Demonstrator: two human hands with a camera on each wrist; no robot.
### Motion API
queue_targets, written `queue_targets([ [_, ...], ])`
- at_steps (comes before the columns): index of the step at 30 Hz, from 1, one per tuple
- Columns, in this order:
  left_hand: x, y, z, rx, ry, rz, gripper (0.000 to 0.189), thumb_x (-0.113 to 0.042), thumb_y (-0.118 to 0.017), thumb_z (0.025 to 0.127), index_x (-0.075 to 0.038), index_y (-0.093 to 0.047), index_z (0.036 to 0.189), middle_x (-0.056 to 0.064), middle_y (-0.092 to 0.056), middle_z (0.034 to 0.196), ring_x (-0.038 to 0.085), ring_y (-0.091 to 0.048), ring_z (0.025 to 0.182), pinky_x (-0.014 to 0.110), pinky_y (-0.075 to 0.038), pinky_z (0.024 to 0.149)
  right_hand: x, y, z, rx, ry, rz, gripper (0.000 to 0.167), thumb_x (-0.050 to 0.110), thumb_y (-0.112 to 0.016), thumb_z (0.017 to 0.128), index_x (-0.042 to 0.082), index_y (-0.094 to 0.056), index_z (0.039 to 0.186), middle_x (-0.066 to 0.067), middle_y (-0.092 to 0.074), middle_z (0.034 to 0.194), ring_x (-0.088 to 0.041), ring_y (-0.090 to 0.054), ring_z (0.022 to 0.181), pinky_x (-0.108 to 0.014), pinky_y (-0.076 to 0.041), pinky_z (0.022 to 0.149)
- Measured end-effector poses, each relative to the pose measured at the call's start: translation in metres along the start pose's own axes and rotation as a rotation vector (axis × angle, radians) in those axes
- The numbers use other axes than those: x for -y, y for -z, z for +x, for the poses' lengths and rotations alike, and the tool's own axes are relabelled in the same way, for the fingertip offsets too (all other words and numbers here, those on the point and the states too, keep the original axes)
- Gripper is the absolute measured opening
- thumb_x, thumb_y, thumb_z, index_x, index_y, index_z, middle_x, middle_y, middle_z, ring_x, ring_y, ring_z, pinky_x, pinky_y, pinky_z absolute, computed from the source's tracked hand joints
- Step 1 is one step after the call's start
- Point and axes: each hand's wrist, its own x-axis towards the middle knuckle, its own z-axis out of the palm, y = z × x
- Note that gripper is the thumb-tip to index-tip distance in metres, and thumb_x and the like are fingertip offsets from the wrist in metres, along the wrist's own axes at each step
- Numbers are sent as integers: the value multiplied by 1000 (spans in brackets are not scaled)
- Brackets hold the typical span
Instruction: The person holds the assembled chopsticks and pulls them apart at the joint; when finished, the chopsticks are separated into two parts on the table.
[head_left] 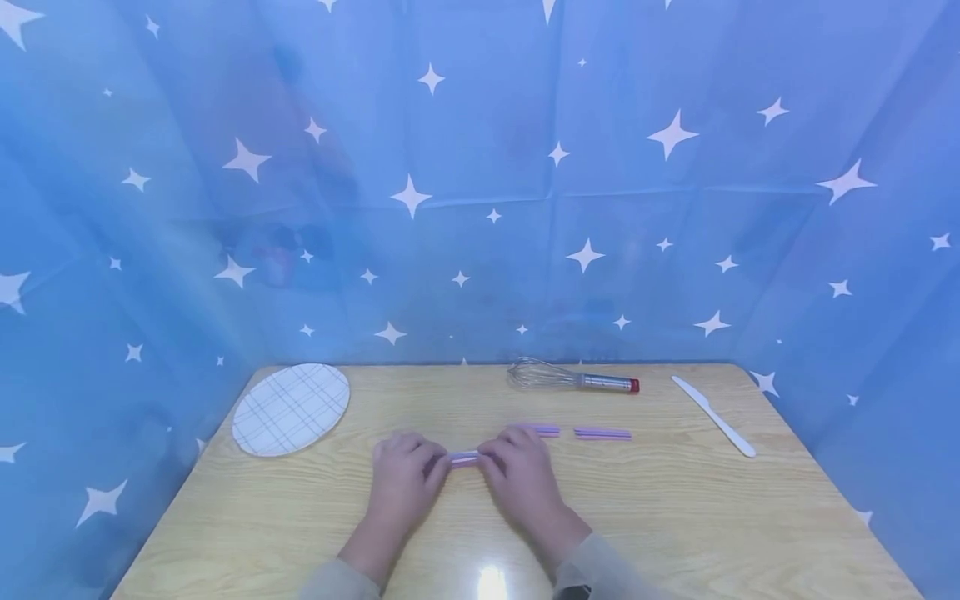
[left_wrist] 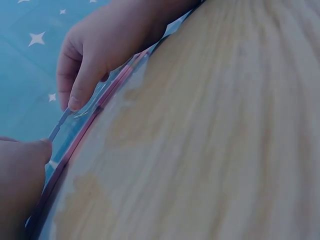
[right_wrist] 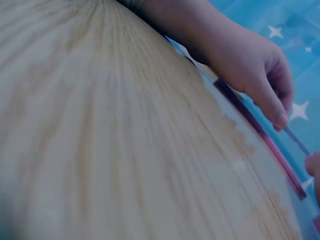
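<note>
Between my two hands stretches a thin pale blue-grey stick (left_wrist: 60,125). My left hand (head_left: 405,475) pinches one end with thumb and fingertips, and my right hand (head_left: 521,475) pinches the other the same way. Low over the table, both hands sit close together with knuckles up. Directly below the thin stick lie slim pink and purple strips (right_wrist: 272,145). Just beyond my right hand is another short group of pink-purple strips (head_left: 546,431), partly covered by its fingers. A similar group (head_left: 602,434) lies farther right in line with it.
A round white plate with a blue grid (head_left: 291,410) lies at the back left. Toward the back edge is a wire whisk (head_left: 573,378) with a red-tipped handle. A white knife (head_left: 712,415) lies at the right. A blue star-patterned curtain (head_left: 480,167) surrounds the wooden table (head_left: 675,517).
</note>
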Motion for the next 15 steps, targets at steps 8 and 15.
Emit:
queue_targets([
  [8, -19, -13, 6, 14, 5, -17, 13, -30, -89, 88, -23, -80, 93, -10, -67, 90, 17, -61, 93, 46, -42, 93, -20, 16, -7, -50, 61, 10, 13, 23, -84, 94, 22, -82, 106, 8, -72, 112, -22, -57, 123, -51, -40, 111],
  [15, -39, -24, 15, -4, -44, -48, 11, -25, -90, 88, -22, -80, 93, -8, -69, 92, 17, -61, 91, 48, -42, 94, -34, 35, -12, -108, 109, 1, 14, 17, -85, 92, 16, -82, 106, 8, -71, 106, -18, -55, 109, -46, -45, 99],
])
